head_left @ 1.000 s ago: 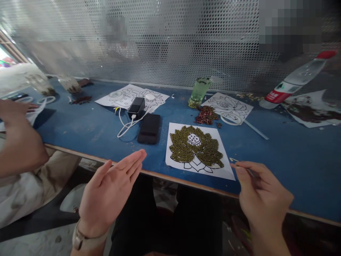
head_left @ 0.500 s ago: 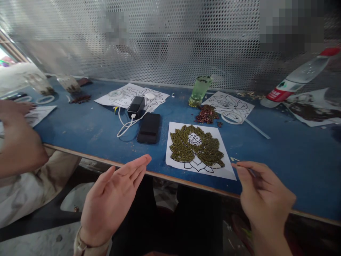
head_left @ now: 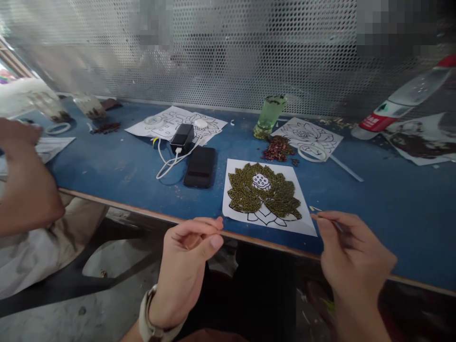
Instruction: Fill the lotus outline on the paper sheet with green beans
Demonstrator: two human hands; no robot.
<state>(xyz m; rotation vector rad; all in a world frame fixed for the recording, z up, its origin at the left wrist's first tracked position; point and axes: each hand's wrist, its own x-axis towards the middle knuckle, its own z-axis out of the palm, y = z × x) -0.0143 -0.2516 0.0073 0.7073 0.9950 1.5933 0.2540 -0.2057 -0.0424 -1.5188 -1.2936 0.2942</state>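
Note:
A white sheet (head_left: 233,219) with a lotus outline lies near the table's front edge. Small green beans (head_left: 245,190) cover most of its petals, while the seed head and lowest petals show bare paper. My left hand (head_left: 188,266) is raised at the edge, left of the sheet, fingers curled and a small gap between thumb and fingertips, nothing visible in it. Beside the sheet's lower right corner, my right hand (head_left: 356,256) is closed in a pinch; what it holds is too small to make out. A pale sliver (head_left: 315,209) lies just beyond its fingertips.
Behind the sheet are a reddish pile (head_left: 278,148), a green-tinted cup (head_left: 270,116) and another lotus drawing (head_left: 324,135). A phone (head_left: 200,167) and a cabled black device (head_left: 182,137) lie left. A bottle (head_left: 399,104) leans right. Another person's arm (head_left: 32,190) rests at far left.
My left hand has moved right, towards the sheet, and turned from a flat, stretched palm to curled fingers with the thumb near them. My right hand stays almost in place, still pinched.

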